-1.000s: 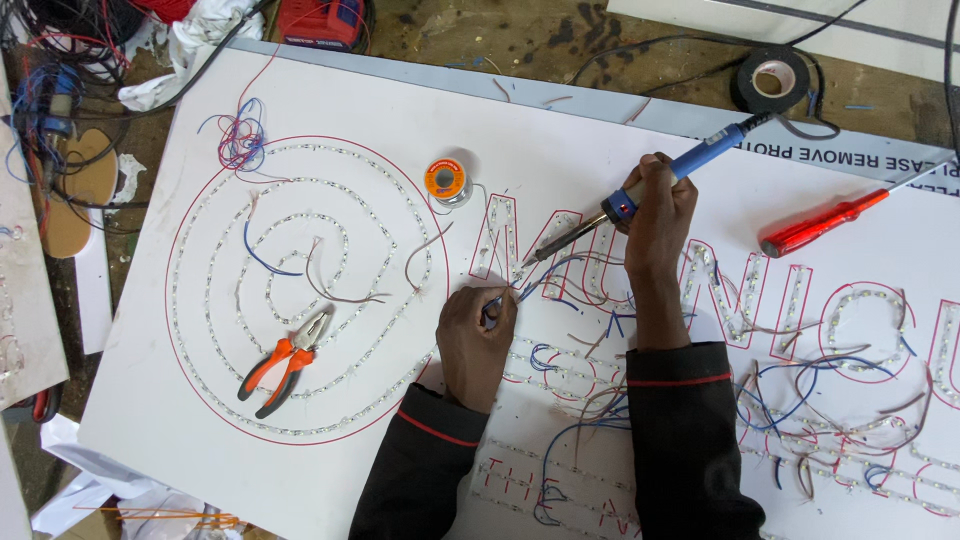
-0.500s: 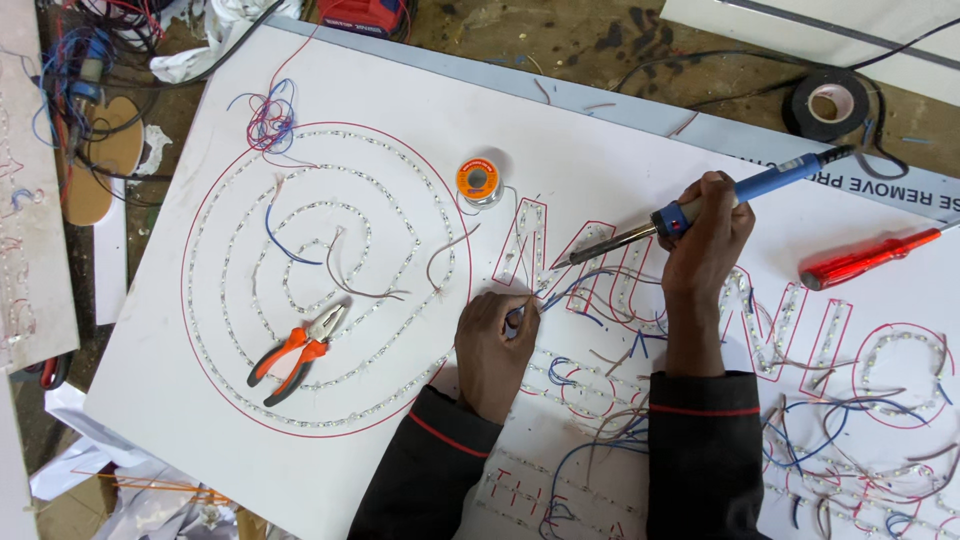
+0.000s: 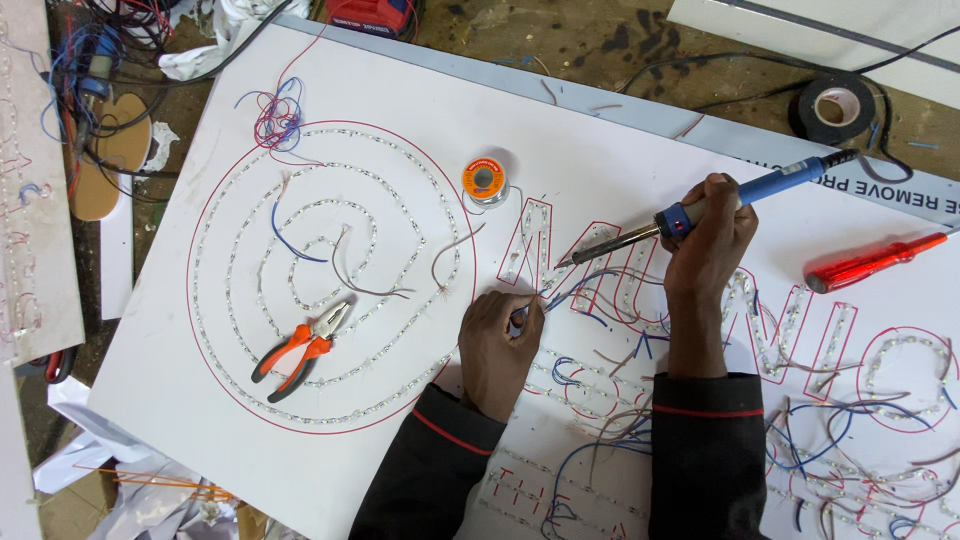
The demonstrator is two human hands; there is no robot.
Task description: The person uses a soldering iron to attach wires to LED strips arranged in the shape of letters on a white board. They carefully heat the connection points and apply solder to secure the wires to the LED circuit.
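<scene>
Right hand [image 3: 708, 238]: grip closed round blue-handled soldering iron [image 3: 700, 212], tip angled down-left over white sign board [image 3: 400, 110]. Left hand [image 3: 500, 340]: fingers pinched on thin blue wire [image 3: 562, 296] beside the red-outlined lettering. Orange pliers [image 3: 298, 350] lie untouched inside the circle.

Hidden or cut off in your view:

- Large white sign panel [image 3: 620, 150]: right and bottom edges run out of frame; outlined red letters at lower right are cropped.
- Your left hand [image 3: 500, 345]: fingertips curl over a thin blue wire [image 3: 560, 297]; the contact point is too small to tell.
- Your right hand [image 3: 708, 245]: covers the middle of the blue-handled soldering iron [image 3: 700, 212].
- Your dark sleeves [image 3: 700, 460]: cut off at the bottom edge and covering panel lettering.
- Red plastic box [image 3: 370, 14]: cropped by the top edge.
- Tiny lights along the strips: too small to count.
</scene>
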